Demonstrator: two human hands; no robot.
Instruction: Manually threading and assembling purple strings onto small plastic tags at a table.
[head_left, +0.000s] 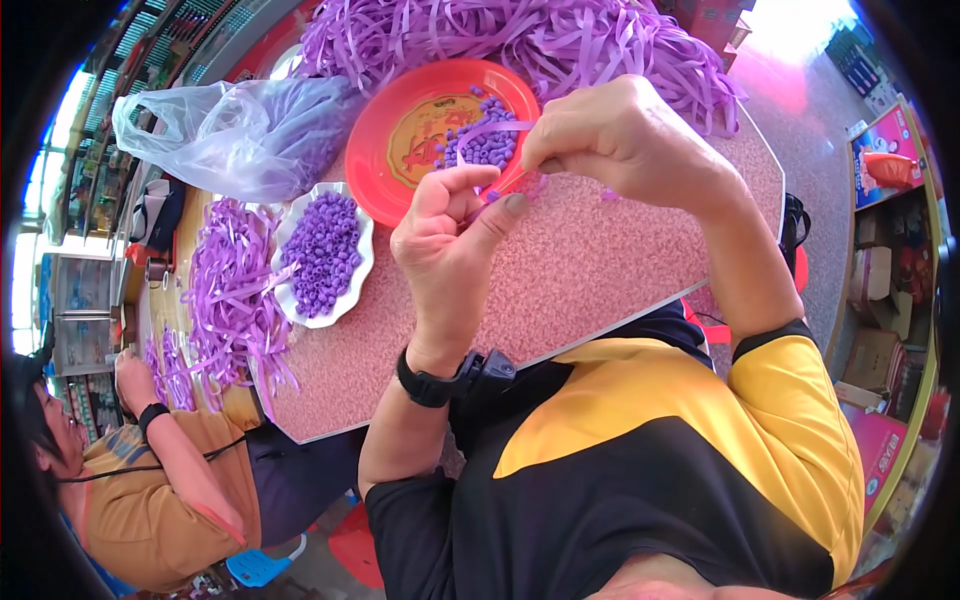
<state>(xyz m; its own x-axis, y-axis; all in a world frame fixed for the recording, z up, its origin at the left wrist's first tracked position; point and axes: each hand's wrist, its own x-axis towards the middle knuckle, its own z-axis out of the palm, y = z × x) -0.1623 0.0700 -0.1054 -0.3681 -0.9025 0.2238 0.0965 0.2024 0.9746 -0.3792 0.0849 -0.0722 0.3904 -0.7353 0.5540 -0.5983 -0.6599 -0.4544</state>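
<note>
Above the near side of the pink table, my two hands are close together. My left hand pinches a small purple bead between thumb and forefinger. Fingertips of my right hand are pressed together on a purple ribbon, which curves out to the left over the plate. What else lies between the two hands is too small to make out. Just beyond them stands a red plate with a gold patterned middle. Loose purple beads lie on its right side.
A scalloped white dish full of purple beads stands left of the plate, beside a bundle of ribbons. Behind are a clear plastic bag and a large ribbon heap. Another person sits at the left.
</note>
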